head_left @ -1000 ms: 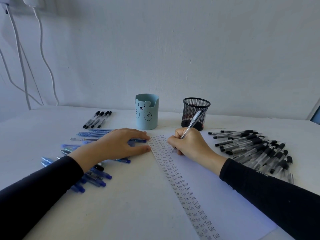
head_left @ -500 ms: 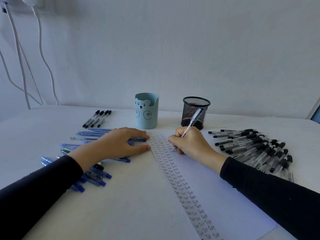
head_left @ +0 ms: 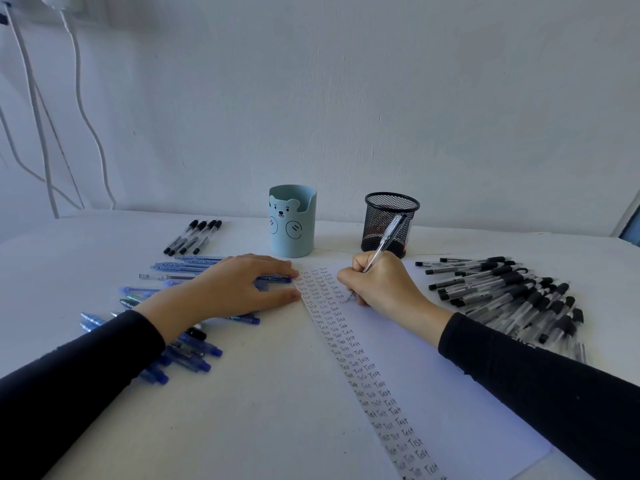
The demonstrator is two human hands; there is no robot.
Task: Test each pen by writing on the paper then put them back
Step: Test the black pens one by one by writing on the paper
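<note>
Right hand (head_left: 384,285) grips pen (head_left: 388,237), tip on paper (head_left: 433,393) | left hand (head_left: 232,289) flat at paper edge

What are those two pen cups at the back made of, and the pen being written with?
The black cup looks like black-coated metal mesh: its grid is see-through. The blue bear cup seems smooth matte plastic, possibly silicone. The pen in the right hand looks like clear glossy plastic: see-through barrel.
</note>
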